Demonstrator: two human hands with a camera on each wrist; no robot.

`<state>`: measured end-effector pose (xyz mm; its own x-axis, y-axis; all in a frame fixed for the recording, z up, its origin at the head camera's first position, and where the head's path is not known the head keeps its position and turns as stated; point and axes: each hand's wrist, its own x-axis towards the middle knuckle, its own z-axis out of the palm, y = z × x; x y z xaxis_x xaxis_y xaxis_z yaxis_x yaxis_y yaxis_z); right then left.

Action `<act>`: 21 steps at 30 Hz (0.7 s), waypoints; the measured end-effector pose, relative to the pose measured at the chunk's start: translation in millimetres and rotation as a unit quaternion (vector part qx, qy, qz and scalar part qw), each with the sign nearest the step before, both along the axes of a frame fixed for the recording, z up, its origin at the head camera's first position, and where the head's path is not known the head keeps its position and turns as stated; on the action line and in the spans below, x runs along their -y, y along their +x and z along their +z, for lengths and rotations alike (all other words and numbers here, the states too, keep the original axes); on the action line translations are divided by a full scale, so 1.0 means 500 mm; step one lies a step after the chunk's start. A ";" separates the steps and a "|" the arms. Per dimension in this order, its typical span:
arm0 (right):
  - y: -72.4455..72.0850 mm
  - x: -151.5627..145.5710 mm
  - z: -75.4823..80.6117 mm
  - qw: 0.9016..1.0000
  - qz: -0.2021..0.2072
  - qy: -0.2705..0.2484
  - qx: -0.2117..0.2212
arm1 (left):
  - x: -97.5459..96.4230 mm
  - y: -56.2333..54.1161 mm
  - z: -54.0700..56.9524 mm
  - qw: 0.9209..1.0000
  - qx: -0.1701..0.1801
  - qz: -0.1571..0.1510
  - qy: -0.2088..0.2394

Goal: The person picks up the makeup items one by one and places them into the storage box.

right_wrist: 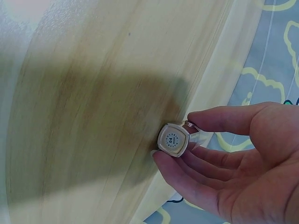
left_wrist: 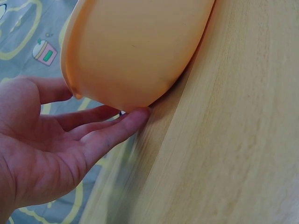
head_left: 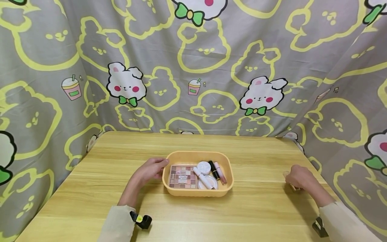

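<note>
Resting against the yellow tray's (head_left: 198, 192) left wall, your left hand (head_left: 149, 170) keeps relaxed fingers (left_wrist: 122, 127); bare counter (head_left: 260, 205) separates it from your right hand (head_left: 297, 178), pinching a lipstick (right_wrist: 174, 139) labelled "04" near the edge.

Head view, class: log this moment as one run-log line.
left hand: touches tray side | right hand: pinches small tube over table | tray holds eyeshadow palette

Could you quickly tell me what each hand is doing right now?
Left hand: open, fingers touching the tray.
Right hand: pinching a small lipstick.
</note>
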<state>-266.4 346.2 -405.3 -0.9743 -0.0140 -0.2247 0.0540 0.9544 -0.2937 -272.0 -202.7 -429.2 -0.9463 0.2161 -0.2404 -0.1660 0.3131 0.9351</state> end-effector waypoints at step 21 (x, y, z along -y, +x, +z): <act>0.004 0.002 0.004 1.000 0.005 0.006 -0.023 | 0.001 -0.002 -0.002 1.000 0.000 -0.002 -0.002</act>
<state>-264.3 345.4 -403.1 -0.9835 -0.0214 -0.1797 0.0312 0.9581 -0.2848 -272.8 -203.0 -430.1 -0.9455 0.2191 -0.2408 -0.1644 0.3171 0.9340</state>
